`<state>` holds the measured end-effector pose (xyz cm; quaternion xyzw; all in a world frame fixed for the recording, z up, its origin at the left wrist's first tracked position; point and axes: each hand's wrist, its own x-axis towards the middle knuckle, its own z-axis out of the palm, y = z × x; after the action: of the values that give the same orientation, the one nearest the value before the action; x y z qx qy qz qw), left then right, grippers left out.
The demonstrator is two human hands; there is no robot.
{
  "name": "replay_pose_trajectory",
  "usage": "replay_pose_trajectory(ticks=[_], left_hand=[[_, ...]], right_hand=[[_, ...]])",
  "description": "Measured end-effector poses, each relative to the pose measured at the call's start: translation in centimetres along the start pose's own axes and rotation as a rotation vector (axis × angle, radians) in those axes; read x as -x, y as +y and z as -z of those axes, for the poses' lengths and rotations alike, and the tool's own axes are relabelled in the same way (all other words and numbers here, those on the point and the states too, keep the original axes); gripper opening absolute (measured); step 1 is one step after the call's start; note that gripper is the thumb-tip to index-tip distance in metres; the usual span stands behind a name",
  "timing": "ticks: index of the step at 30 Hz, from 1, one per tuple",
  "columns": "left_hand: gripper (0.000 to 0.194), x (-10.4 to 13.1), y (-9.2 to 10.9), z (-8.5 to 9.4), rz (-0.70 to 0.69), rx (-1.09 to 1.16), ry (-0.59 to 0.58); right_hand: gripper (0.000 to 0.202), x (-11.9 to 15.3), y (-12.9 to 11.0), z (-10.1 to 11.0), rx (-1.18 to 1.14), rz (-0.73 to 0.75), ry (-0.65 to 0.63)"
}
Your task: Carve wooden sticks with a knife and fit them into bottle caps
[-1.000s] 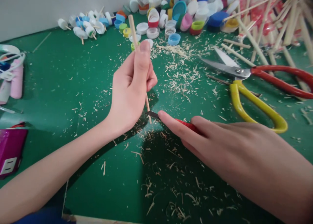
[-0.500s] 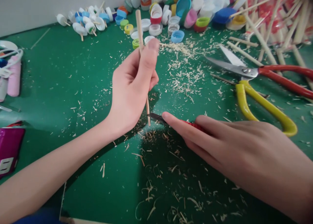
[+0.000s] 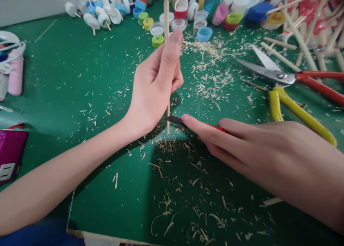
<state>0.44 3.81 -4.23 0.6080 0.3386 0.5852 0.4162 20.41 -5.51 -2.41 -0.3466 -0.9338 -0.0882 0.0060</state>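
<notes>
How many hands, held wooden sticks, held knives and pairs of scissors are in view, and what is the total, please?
Left hand and right hand: 2
Held wooden stick: 1
Held knife: 1
Pair of scissors: 1
Total: 5

Caps (image 3: 204,34) line the rear of the worktop (image 3: 67,77); a box (image 3: 12,149) lies at left. Scissors (image 3: 281,76) lie at right (loose sticks (image 3: 300,41) lie behind them). Shavings (image 3: 213,48) lie behind and before the knife (image 3: 176,121), its blade across the held stick (image 3: 166,16).
</notes>
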Motion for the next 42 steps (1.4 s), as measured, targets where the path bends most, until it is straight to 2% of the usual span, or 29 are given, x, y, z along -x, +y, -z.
replay_pose_trajectory(ticks=[3, 6, 9, 12, 15, 20, 25, 29, 33, 37, 39, 42], left_hand=[[0.060, -0.3, -0.7, 0.1, -0.048, 0.012, 0.020], [0.062, -0.4, -0.9, 0.2, -0.062, -0.013, -0.019], [0.058, -0.1, 0.2, 0.1, -0.023, -0.043, -0.078], [0.052, 0.4, 1.5, -0.2, 0.042, -0.068, -0.064], [0.055, 0.6, 1.6, -0.4, -0.027, -0.063, -0.032], [0.055, 0.4, 0.8, -0.2, -0.111, -0.041, -0.035], [0.049, 0.4, 1.5, -0.2, 0.008, -0.039, -0.027], [0.049, 0.5, 1.3, -0.3, -0.051, 0.004, -0.002], [0.043, 0.4, 0.8, -0.3, -0.025, -0.012, 0.020], [0.047, 0.3, 0.3, -0.3, -0.120, -0.004, 0.031], [0.047, 0.4, 0.5, -0.3, -0.167, -0.018, 0.029], [0.042, 0.9, 1.6, -0.4, -0.109, -0.087, 0.003]], right_hand=[[0.057, -0.4, -0.2, -0.1, -0.018, 0.010, 0.004], [0.058, -0.9, -0.5, -0.1, -0.024, 0.002, 0.015], [0.060, -0.8, -0.8, -0.1, -0.046, -0.011, 0.061], [0.067, -0.3, -1.1, 0.1, -0.088, 0.053, 0.003], [0.073, 0.3, -1.3, 0.3, -0.111, 0.038, 0.015], [0.066, 0.4, -1.2, 0.1, -0.070, 0.035, 0.056], [0.070, 0.2, -1.1, 0.0, -0.040, -0.029, 0.155], [0.074, 0.4, -1.1, 0.0, -0.092, -0.021, 0.128], [0.079, 0.7, -1.4, 0.0, -0.109, -0.012, 0.077], [0.086, 0.9, -2.1, -0.1, -0.138, -0.001, 0.019], [0.088, 1.0, -2.2, -0.1, -0.139, -0.008, 0.014], [0.084, 1.0, -2.1, -0.1, -0.138, -0.010, 0.034]])
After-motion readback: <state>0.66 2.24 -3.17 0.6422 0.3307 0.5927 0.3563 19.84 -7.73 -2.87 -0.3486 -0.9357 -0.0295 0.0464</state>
